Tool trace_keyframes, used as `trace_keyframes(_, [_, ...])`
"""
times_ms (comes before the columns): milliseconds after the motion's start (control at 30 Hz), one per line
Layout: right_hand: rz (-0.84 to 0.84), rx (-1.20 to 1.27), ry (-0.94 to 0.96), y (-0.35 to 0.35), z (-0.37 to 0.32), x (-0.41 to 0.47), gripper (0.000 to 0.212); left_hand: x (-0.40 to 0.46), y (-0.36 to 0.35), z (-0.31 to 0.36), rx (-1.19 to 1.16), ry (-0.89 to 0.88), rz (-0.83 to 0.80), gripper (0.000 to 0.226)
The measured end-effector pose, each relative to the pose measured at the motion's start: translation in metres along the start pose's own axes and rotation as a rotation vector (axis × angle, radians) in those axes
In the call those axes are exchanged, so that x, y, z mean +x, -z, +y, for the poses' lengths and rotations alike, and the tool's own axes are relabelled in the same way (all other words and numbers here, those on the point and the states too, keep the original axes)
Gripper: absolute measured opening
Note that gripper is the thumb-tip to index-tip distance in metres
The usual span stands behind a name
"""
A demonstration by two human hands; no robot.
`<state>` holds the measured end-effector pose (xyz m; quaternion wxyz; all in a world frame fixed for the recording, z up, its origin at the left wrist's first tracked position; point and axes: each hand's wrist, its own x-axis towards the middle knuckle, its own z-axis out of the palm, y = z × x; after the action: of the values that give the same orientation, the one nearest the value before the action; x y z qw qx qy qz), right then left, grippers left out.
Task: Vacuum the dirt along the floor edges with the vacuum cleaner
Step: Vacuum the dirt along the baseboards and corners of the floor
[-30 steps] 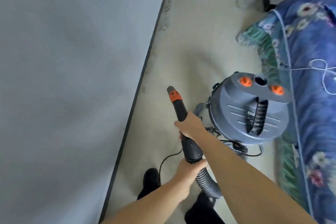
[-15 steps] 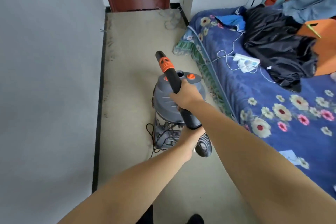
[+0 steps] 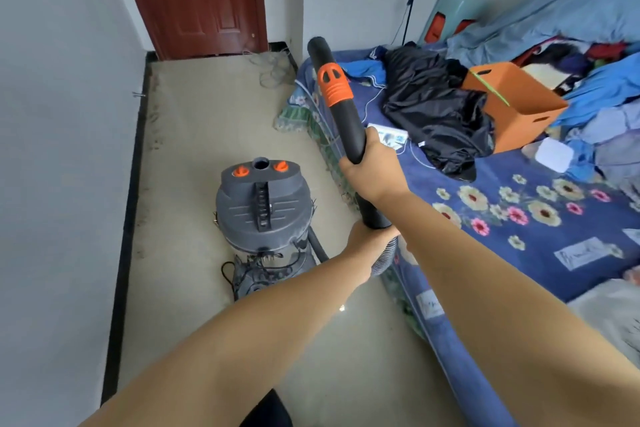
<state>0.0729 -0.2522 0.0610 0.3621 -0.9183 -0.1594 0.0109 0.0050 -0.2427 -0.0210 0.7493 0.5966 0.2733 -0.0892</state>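
A grey canister vacuum cleaner (image 3: 263,208) with two orange knobs stands on the beige floor. Its black wand (image 3: 348,126) with an orange collar points up and away, its open end raised over the bed's near corner. My right hand (image 3: 372,170) grips the wand's middle. My left hand (image 3: 369,239) holds the wand's lower end where the ribbed hose (image 3: 382,262) joins. Dark dirt specks (image 3: 152,135) lie along the floor by the black skirting at the left wall.
A white wall with black skirting (image 3: 130,204) runs along the left. A red-brown door (image 3: 197,0) closes the far end, with loose wire on the floor beside it. A bed (image 3: 519,218) with a blue floral sheet, black cloth and an orange box fills the right.
The view has lifted from the floor to the room. The wand has swung up and to the right, from over the canister to over the bed's edge, both hands still on it.
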Motion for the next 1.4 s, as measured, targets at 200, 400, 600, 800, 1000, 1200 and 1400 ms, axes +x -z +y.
trace_keyframes(200, [-0.063, 0.033, 0.028, -0.017, 0.001, 0.069, 0.029, 0.059, 0.008, 0.026, -0.039, -0.011, 0.078, 0.013])
trace_keyframes(400, [-0.132, -0.064, 0.111, -0.036, 0.009, 0.166, 0.029, 0.152, 0.009, 0.068, -0.114, 0.022, 0.071, 0.017])
trace_keyframes(600, [-0.168, -0.153, 0.224, -0.02, -0.004, 0.276, 0.03, 0.225, -0.011, 0.15, -0.22, 0.011, 0.07, 0.022])
trace_keyframes(800, [-0.221, -0.187, 0.39, -0.038, -0.017, 0.367, 0.039, 0.299, -0.006, 0.208, -0.299, -0.003, 0.166, 0.011])
trace_keyframes(1000, [-0.29, -0.13, 0.501, -0.061, -0.008, 0.466, 0.03, 0.381, -0.008, 0.254, -0.357, -0.087, 0.354, 0.012])
trace_keyframes(1200, [-0.388, -0.098, 0.657, -0.08, -0.031, 0.542, 0.029, 0.444, 0.006, 0.305, -0.462, -0.124, 0.492, 0.029])
trace_keyframes(1400, [-0.52, -0.086, 0.727, -0.122, -0.065, 0.598, 0.028, 0.497, 0.054, 0.339, -0.517, -0.167, 0.534, 0.006])
